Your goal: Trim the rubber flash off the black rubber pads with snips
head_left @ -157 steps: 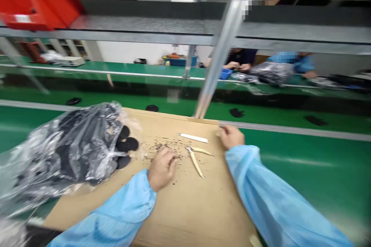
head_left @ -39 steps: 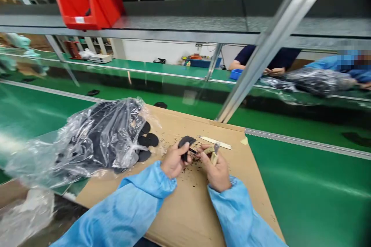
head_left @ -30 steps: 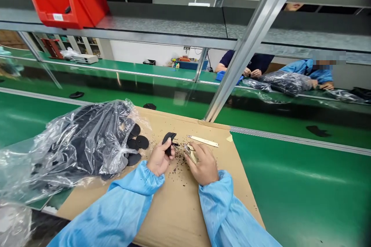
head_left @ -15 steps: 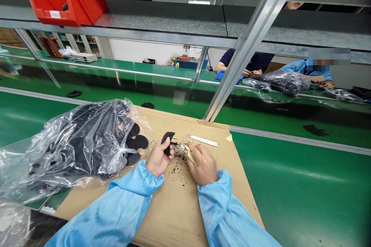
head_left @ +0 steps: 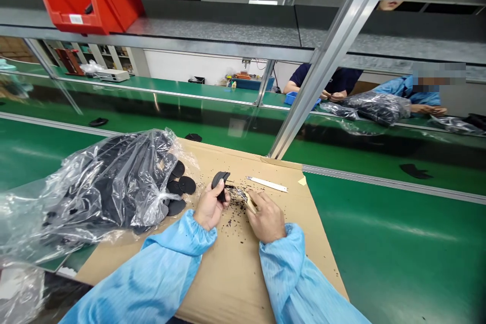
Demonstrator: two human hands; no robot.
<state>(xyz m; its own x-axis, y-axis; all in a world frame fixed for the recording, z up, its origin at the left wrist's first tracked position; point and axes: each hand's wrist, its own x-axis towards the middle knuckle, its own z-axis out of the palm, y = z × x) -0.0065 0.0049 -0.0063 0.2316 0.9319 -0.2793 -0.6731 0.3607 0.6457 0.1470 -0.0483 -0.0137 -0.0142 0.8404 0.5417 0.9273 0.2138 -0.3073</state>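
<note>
My left hand (head_left: 210, 206) pinches a curved black part (head_left: 220, 182), thumb on its near face. To the right, my right hand (head_left: 268, 216) is closed round small nippers (head_left: 247, 200) with pale handles, their metal jaws pointing left toward the part. Whether the jaws touch it is too small to tell. Tiny black trimmings (head_left: 233, 210) lie scattered below on the cardboard sheet (head_left: 224, 273). Beyond my right hand rests a white utility knife (head_left: 268, 184). Several round black discs (head_left: 187, 185) spill from a clear plastic bag (head_left: 102, 182) of black pieces at the left.
A red bin (head_left: 89, 0) stands on the shelf above. A slanted metal post (head_left: 304, 96) rises behind the cardboard. Green worktop (head_left: 398, 253) extends to the right, with a black piece (head_left: 415, 171) on it. Two people sit at the far bench, near a blue tray (head_left: 291, 97).
My hands stay nearly in place, with the black part and the nippers still held. The nippers' jaws look closer together than before. The whole view has shifted slightly.
</note>
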